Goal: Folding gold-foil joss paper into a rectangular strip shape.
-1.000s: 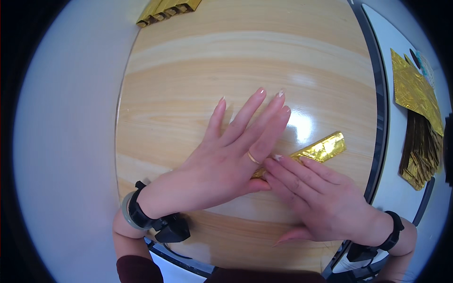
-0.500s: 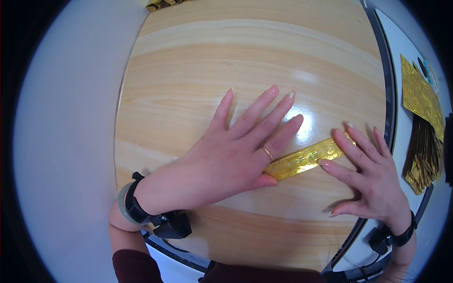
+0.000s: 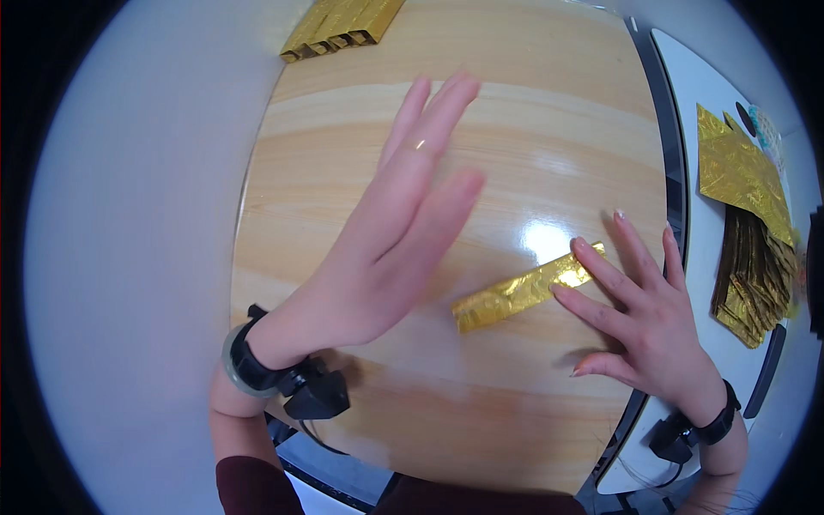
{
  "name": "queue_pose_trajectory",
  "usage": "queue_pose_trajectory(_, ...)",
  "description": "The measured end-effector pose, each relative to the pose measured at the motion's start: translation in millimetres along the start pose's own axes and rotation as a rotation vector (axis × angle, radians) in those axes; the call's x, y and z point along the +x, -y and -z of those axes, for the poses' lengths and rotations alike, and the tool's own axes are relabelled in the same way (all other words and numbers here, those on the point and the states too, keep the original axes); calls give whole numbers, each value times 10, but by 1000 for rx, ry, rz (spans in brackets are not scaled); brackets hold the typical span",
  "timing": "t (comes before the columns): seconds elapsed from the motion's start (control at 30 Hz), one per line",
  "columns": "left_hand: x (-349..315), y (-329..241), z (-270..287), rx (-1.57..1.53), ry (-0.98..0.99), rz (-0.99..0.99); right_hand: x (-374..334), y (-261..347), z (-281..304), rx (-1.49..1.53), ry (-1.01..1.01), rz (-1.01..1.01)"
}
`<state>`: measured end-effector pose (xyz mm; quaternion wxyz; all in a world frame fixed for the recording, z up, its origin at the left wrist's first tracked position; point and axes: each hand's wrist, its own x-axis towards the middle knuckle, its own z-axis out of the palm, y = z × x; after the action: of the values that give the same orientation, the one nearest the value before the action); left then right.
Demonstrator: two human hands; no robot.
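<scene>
A flat strip of folded gold foil paper [image 3: 506,300] lies slantwise on the wooden table [image 3: 360,120]. At its far right end, the fingertips of my right hand [image 3: 648,326] rest on the strip, with the fingers spread. My left hand [image 3: 386,223] is raised off the table to the left of the strip, turned on edge and slightly blurred. Its fingers are stretched out and the thumb stands apart, with nothing held. A ring shows on one left finger.
Several folded gold paper pieces [image 3: 343,30] lie side by side at the table's far left corner. On a white surface [image 3: 678,77] to the right sit a gold foil sheet [image 3: 738,172] and a stack of folded gold papers [image 3: 755,275]. A pale wall [image 3: 137,257] borders the left.
My left hand has lifted off the strip's left end and turned on edge, uncovering that end. My right hand stays on the strip. The view has shifted, showing more of the far gold pieces.
</scene>
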<state>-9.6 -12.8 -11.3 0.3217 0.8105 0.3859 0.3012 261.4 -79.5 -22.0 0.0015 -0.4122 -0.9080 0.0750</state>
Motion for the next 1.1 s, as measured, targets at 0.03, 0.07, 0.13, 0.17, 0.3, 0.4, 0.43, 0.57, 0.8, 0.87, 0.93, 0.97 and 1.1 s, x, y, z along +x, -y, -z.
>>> queue_pose_trajectory(0.03,115,-105,-15,-82,-39,48,4,33,-20,-24,-40,-36)
queue_pose_trajectory(0.07,190,-142,-79,-67,-41,42,19,59,-43,-50,-82,-68)
queue_pose_trajectory(0.13,327,-142,-299,37,-72,9,89,66,-91,-79,-118,-90)
queue_pose_trajectory(0.17,397,-129,-392,44,-72,9,123,76,-106,-103,-136,-119)
queue_pose_trajectory(0.3,718,128,-844,353,-202,-4,164,112,-139,-67,-151,-112)
queue_pose_trajectory(0.4,805,289,-1037,548,-238,-36,170,85,-156,-54,-138,-114)
queue_pose_trajectory(0.43,792,273,-1066,611,-220,-44,179,100,-149,-26,-184,-99)
queue_pose_trajectory(0.57,743,318,-947,603,-255,-71,184,51,-130,-89,-169,-83)
queue_pose_trajectory(0.8,474,358,-652,790,-258,-52,133,6,-116,-131,-183,-74)
queue_pose_trajectory(0.87,411,391,-550,853,-240,-51,151,26,-97,-132,-194,-82)
queue_pose_trajectory(0.93,388,392,-485,869,-262,0,165,29,-58,-116,-260,-21)
queue_pose_trajectory(0.97,381,378,-473,875,-269,-5,158,15,-33,-121,-268,-19)
queue_pose_trajectory(1.1,380,413,-524,973,-260,-30,236,105,43,30,-177,-13)
